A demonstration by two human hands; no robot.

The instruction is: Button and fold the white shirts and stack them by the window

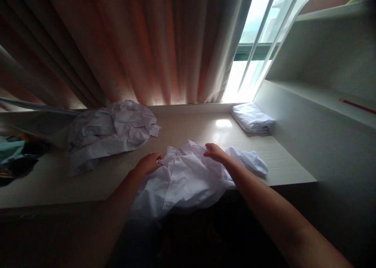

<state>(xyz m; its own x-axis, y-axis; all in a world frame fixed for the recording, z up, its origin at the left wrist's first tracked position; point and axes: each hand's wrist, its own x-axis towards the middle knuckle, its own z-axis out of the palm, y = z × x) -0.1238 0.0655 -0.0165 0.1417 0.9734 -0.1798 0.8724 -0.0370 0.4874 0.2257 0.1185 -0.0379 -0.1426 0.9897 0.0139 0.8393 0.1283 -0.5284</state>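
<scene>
A white shirt (188,178) is spread loosely at the front edge of the pale desk (194,129), its lower part hanging over the edge. My left hand (149,163) pinches the cloth at the shirt's left side. On the right, my right hand (214,152) grips the shirt near its upper edge. A sleeve-like part of the cloth lies on the desk beyond my right forearm. To the left, a crumpled heap of white clothing (114,129) rests apart from my hands. Folded white garments (252,117) form a neat stack at the back right corner.
Brown curtains (141,44) hang behind the desk, beside a bright barred window (258,40). A shelf unit (299,131) walls off the right side, with a thin red stick (357,105) on its shelf. Dark and green items (17,154) lie at the far left.
</scene>
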